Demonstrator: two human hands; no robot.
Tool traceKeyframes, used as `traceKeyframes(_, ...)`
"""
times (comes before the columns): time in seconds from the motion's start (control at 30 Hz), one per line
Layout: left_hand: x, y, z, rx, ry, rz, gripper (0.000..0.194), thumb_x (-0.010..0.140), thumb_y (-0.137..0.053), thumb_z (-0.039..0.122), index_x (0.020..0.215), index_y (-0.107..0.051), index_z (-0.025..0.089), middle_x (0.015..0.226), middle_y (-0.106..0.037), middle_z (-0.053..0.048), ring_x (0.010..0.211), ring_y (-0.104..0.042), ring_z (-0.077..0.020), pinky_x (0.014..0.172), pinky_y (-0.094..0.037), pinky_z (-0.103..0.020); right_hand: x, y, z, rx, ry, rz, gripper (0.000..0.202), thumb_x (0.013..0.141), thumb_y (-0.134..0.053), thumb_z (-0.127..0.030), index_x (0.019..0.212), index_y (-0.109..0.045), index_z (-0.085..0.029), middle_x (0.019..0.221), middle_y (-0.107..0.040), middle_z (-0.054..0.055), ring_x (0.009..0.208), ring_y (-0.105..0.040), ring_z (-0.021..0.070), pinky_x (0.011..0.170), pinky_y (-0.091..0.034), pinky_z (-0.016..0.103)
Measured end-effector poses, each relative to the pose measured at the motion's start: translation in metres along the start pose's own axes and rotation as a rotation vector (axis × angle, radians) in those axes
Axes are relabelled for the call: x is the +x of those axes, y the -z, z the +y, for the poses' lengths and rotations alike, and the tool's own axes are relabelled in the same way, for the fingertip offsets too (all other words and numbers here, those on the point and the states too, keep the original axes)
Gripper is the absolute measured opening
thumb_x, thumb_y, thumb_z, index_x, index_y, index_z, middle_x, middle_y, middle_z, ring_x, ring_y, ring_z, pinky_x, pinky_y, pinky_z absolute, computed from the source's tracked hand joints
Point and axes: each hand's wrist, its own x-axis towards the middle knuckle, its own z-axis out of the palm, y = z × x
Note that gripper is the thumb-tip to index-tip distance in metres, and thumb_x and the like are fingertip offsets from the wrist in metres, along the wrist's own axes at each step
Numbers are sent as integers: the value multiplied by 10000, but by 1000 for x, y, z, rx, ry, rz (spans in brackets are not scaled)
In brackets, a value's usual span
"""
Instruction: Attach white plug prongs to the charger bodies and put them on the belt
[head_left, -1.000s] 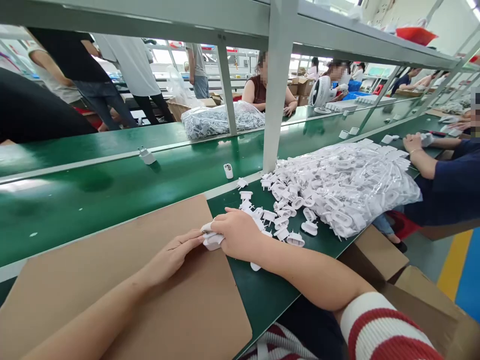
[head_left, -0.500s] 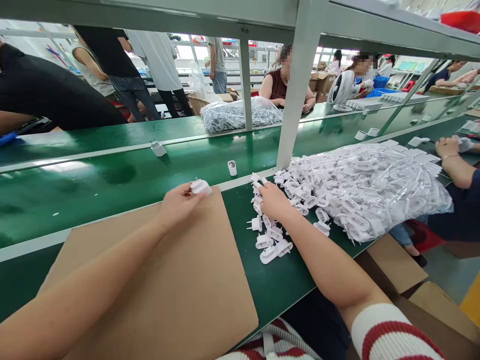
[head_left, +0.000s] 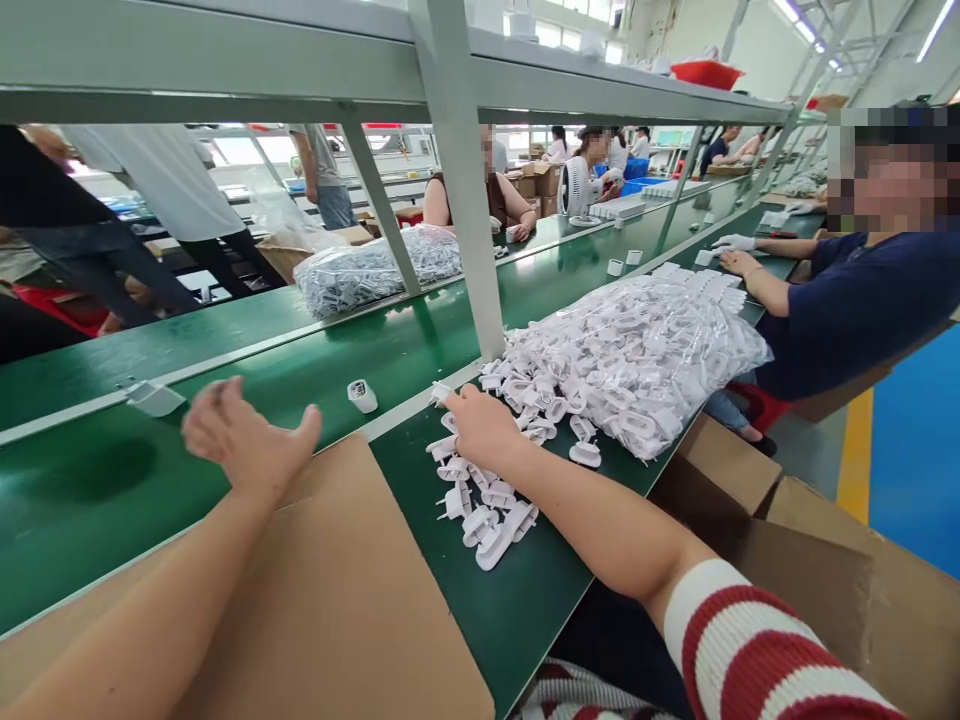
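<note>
Left of the grey post (head_left: 461,180), the left hand (head_left: 251,435) is spread wide, nothing visible in it, just beside a white plug (head_left: 154,398); a careless sweep of its fingers might topple that plug, or the white housing (head_left: 362,396) lying nearer the post; on the near side of the post's foot, the right hand (head_left: 484,430) has its fingertips drawn together at a white cap (head_left: 442,393), though I cannot tell whether it is gripped; jumbled loose caps (head_left: 497,493) could snag pins and come up together; beyond the post to its left, a clear bag (head_left: 367,272) bulges with pale parts; right of the post, a nearer bag (head_left: 637,350), packed with white caps, might spill if nudged; farther right, an open carton's (head_left: 739,460) contents cannot be made out.
</note>
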Motion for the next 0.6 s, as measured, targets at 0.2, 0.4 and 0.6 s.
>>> traceKeyframes(0.2,37,-50,42,30,166,-225,768,735,-743,764,1206,-597,176,1123,-689,-131,1193,-602,-495,906,-528,-545,-5,2,-2,52,-10,-6,442,837,-670,-63,1263,-644,-181,1380,-547,145,627,-612,118,596,-534,298)
traceKeyframes(0.4,29,-38,56,48,193,-213,422,805,-654,594,1124,-641,316,938,-695,-20,986,-680,-397,742,-569,-447,-1,1,0,224,103,74,482,877,-620,-87,1353,-606,-163,1390,-576,165,751,-672,169,651,-607,315)
traceKeyframes(0.6,-47,-6,60,50,76,-269,464,923,-540,674,1382,-523,609,1283,-726,104,769,-733,-306,688,-603,-480,6,-2,-2,368,160,142,317,876,-694,-201,1187,-755,-206,1200,-706,95,1169,-680,270,924,-598,324)
